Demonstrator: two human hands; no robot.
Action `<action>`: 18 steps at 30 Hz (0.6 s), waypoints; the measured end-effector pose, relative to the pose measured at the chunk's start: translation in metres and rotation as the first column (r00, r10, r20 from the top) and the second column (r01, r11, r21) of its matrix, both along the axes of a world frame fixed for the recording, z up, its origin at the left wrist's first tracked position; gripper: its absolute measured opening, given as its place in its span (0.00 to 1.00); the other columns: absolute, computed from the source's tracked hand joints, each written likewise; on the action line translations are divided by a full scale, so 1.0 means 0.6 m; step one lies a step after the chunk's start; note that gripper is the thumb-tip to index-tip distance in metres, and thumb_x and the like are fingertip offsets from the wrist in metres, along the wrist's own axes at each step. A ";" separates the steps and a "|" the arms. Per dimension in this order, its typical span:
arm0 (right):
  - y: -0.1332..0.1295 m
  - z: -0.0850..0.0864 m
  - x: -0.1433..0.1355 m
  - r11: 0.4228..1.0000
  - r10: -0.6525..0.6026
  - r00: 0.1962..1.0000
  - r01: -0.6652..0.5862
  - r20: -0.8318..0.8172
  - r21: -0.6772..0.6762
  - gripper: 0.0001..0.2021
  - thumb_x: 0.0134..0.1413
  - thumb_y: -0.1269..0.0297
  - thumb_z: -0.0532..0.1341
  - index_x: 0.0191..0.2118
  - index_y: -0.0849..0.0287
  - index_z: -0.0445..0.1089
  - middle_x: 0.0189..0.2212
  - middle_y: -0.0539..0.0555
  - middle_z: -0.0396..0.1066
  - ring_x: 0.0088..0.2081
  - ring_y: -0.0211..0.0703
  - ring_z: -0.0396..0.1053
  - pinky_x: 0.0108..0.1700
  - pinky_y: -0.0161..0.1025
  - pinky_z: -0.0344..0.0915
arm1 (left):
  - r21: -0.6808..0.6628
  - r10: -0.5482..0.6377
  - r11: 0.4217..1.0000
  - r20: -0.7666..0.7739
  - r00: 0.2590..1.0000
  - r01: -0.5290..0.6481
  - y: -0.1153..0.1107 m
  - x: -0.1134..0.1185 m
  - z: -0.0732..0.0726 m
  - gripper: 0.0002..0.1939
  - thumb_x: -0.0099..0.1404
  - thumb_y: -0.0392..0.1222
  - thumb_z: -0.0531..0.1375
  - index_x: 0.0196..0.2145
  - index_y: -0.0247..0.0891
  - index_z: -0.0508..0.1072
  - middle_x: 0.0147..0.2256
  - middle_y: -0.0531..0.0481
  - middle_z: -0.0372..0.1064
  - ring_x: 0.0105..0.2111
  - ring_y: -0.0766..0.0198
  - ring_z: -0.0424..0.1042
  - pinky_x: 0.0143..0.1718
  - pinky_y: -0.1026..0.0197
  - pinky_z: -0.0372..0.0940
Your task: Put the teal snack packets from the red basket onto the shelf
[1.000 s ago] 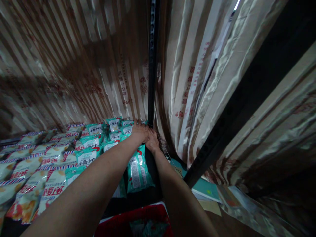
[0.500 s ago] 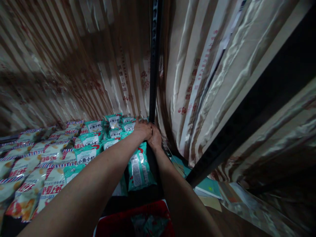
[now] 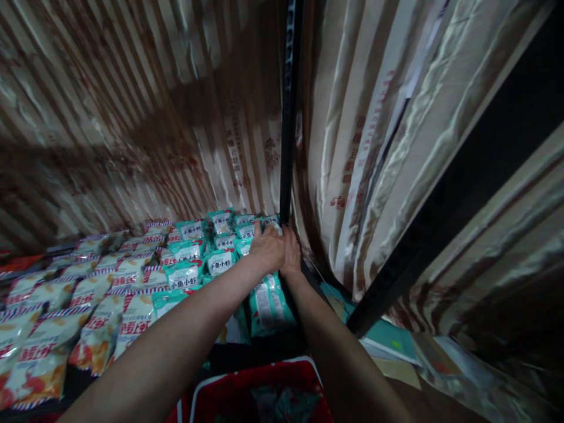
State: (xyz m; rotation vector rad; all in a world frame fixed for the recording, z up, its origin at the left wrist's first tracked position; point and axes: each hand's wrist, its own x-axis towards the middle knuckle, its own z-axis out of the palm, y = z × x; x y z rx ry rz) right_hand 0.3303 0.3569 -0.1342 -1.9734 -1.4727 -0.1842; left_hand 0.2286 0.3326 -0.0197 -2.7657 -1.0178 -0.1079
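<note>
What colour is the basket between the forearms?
The plastic basket is red with a white rim, clearest in head view.

A left hand (image 3: pixel 268 249) and right hand (image 3: pixel 291 254) meet among teal snack bags (image 3: pixel 183 275), a black post (image 3: pixel 289 117) just beyond them, a red basket (image 3: pixel 247 376) below.

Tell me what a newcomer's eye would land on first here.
Probably the left hand and right hand, close together mid-picture near the lower end of the black post. Next come the green packs and, farther left, white packs, lying in rows before a pleated curtain. A red basket sits at bottom center.
</note>
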 end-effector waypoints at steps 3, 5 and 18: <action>-0.012 0.007 -0.007 0.992 -0.037 0.988 0.054 0.151 -0.111 0.21 0.61 0.69 0.46 0.59 0.57 0.59 0.64 0.60 0.50 0.63 0.54 0.48 0.54 0.50 0.60 | -0.037 0.002 0.999 -0.033 0.999 -0.003 -0.002 -0.008 0.007 0.18 0.64 0.35 0.48 0.48 0.31 0.70 0.52 0.39 0.66 0.59 0.52 0.56 0.62 0.36 0.36; -0.017 0.008 -0.009 0.983 -0.066 0.974 0.101 0.216 -0.154 0.22 0.62 0.69 0.46 0.61 0.55 0.58 0.64 0.62 0.49 0.63 0.57 0.49 0.52 0.51 0.61 | -0.055 0.013 0.998 -0.039 0.999 -0.015 -0.001 -0.011 0.009 0.20 0.64 0.34 0.48 0.51 0.30 0.68 0.53 0.38 0.66 0.59 0.51 0.55 0.62 0.36 0.37; 0.002 -0.012 0.001 0.999 0.040 0.995 -0.043 0.092 0.026 0.24 0.59 0.72 0.49 0.59 0.48 0.59 0.55 0.64 0.57 0.52 0.57 0.57 0.44 0.50 0.66 | -0.053 0.084 0.995 -0.011 0.996 -0.085 0.021 -0.020 -0.025 0.19 0.67 0.40 0.47 0.50 0.33 0.68 0.55 0.38 0.62 0.61 0.50 0.53 0.61 0.35 0.38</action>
